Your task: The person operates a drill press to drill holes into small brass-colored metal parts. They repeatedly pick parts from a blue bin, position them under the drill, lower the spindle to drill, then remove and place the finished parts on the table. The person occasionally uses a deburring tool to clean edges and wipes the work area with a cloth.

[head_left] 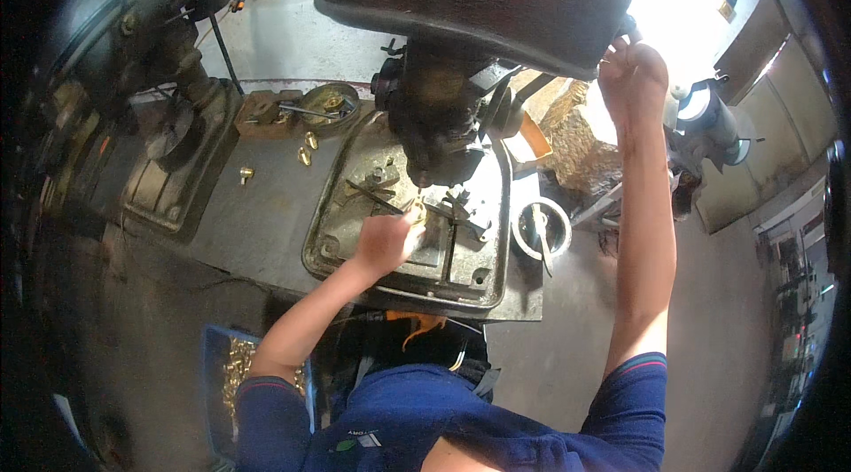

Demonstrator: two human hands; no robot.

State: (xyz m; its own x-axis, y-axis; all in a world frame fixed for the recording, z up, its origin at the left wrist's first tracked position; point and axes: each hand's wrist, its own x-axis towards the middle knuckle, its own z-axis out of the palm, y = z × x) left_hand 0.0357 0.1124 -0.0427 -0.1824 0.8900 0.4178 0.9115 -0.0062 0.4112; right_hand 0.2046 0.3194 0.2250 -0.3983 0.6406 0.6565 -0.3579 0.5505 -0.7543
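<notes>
**Working a brass piece under the drill press**

Holding a small brass part (415, 215) down on the drill press table (461, 281), the left hand (383, 241) sits right under the dark drill head (434, 131). Fingers are curled around the part, so that hand is gripping it, though the piece itself is mostly hidden behind the knuckles and you only catch a bit of yellow shine. It sits near the middle of the metal table, just beside the clamp bits (377, 184) bolted into the slots.

The right hand (631, 73) is way up high on the right side of the machine, arm stretched nearly straight, fist closed on the feed handle (628, 29). The glare from the window washes out most of the handle, so only a dark bit shows above the fingers.

Other stuff around: a few loose brass fittings (306, 148) lie on the grey bench (257, 224) to the left of the table, with one more (245, 175) further left. A round dish (328, 107) with brass bits sits behind them. A second, older drill press (173, 73) stands at far left. A white ring-shaped container (542, 228) sits just off the right edge of the table. Down by the person's left elbow there's a blue crate (213, 366) full of brass pieces on the floor.
</notes>
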